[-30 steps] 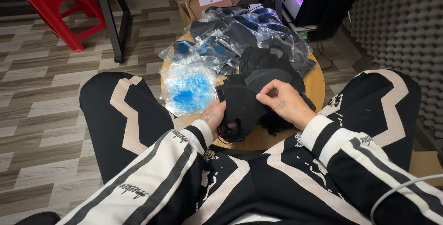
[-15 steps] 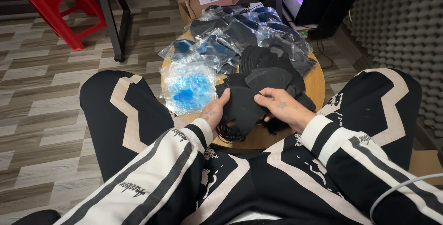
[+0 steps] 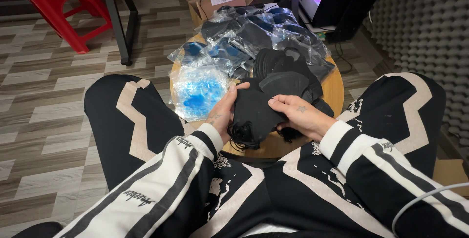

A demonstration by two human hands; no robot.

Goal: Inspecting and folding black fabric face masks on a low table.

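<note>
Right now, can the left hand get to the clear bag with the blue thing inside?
Probably yes. The left hand holds the black masks, and the clear bag lies just beside it on the round table, with nothing between them. The hand would likely have to release the masks first.

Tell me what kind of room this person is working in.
Probably a small home studio or workroom used for packing. The right wall is lined with grey acoustic foam, a low round wooden table carries clear plastic bags and black face masks, and a cardboard box sits on the wood-pattern floor.
</note>
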